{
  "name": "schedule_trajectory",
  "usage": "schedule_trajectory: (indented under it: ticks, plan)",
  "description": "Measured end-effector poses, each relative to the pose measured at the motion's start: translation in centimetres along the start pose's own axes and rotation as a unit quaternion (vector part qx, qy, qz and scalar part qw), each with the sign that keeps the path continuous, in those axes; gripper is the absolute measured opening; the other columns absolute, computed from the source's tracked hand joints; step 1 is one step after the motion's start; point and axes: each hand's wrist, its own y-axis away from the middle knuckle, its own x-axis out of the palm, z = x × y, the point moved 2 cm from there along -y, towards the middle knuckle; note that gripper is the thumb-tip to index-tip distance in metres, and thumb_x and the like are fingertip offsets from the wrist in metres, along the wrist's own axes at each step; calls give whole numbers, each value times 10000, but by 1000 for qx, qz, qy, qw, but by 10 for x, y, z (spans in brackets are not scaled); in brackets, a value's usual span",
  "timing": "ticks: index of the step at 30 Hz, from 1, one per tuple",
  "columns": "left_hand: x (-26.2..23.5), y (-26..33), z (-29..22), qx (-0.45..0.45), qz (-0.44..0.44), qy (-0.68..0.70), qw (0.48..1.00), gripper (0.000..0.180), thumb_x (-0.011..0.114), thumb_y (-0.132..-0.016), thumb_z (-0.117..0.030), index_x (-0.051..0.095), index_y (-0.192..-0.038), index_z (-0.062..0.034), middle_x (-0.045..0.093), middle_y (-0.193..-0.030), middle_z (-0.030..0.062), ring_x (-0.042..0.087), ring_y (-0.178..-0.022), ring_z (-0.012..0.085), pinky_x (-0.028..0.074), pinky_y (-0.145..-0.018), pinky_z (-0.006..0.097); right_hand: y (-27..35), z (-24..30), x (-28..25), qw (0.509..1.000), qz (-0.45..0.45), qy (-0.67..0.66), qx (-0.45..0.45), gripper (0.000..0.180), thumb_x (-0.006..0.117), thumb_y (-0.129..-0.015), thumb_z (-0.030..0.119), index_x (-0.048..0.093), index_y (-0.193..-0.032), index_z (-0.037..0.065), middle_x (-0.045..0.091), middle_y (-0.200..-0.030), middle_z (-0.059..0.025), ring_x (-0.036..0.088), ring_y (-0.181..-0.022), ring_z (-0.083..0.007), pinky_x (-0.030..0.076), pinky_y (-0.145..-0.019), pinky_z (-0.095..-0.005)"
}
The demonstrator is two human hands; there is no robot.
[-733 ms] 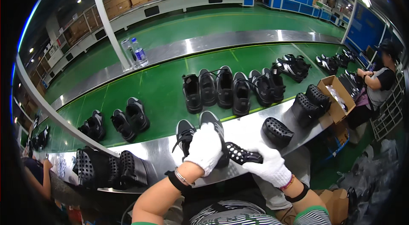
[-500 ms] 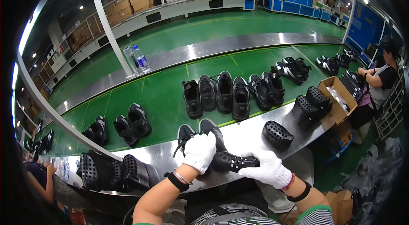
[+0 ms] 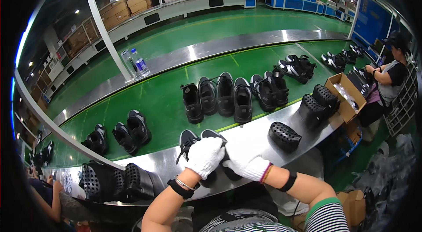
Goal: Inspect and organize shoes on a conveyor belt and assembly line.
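A pair of black-and-grey sneakers stands toes away on the metal ledge in front of me: the left sneaker (image 3: 188,137) has loose laces, and the right sneaker (image 3: 212,134) is largely covered by my hands. My white-gloved left hand (image 3: 205,157) is closed over the right sneaker's upper. Beside it, my gloved right hand (image 3: 247,161) presses down at that sneaker's opening, fingers pointing away from me. A dark piece (image 3: 231,173) shows under the right palm; whether it is the perforated black shoe form or the sneaker's heel I cannot tell. Most fingertips are hidden.
More perforated black shoe forms stand on the ledge (image 3: 252,144), left (image 3: 94,182) and right (image 3: 285,136). Several sneakers (image 3: 225,95) line the green belt. An open carton (image 3: 347,98) sits at right, near a co-worker (image 3: 391,71). A slanted metal post (image 3: 66,133) rises at left.
My right hand has moved left with the perforated shoe form, up against the right sneaker; the form is now mostly out of sight. My left hand stays on the sneaker. The view has shifted slightly.
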Motion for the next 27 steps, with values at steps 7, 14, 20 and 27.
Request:
schedule_trajectory:
  ticks: [7, 14, 20, 27]
  plan:
    - [3, 0, -2, 22, -23, 51, 998, 132, 628, -883, -191, 687, -881, -72, 704, -832, 157, 708, -801, 353, 581, -711, 478, -3, -33, -6, 991, 61, -110, 51, 674, 824, -799, 436, 619, -1277, 7, 668, -1102, -232, 652, -1047, -396, 510, -969, -477]
    - [8, 6, -18, 32, 3, -16, 999, 191, 703, -864, -261, 683, -898, -75, 668, -811, 143, 677, -801, 340, 550, -710, 462, -25, -60, 75, 965, -62, -245, 72, 387, 667, -959, 281, 632, -1218, -4, 689, -1102, -183, 660, -967, -267, 542, -903, -387]
    - [1, 35, -17, 33, -35, -87, 995, 156, 698, -855, -198, 633, -945, -88, 594, -783, 88, 635, -757, 287, 523, -651, 427, 22, -37, 21, 925, 51, -365, 97, 364, 726, -969, 330, 638, -1111, 7, 642, -870, -59, 606, -799, -156, 526, -672, -322]
    - [10, 54, -27, 70, -104, -97, 987, 234, 665, -797, -116, 678, -1028, -81, 575, -775, 58, 607, -739, 261, 506, -635, 398, 2, -27, 10, 626, 53, -730, 270, 251, 646, -1032, 174, 610, -1253, 60, 602, -897, -15, 538, -688, -50, 447, -577, -172]
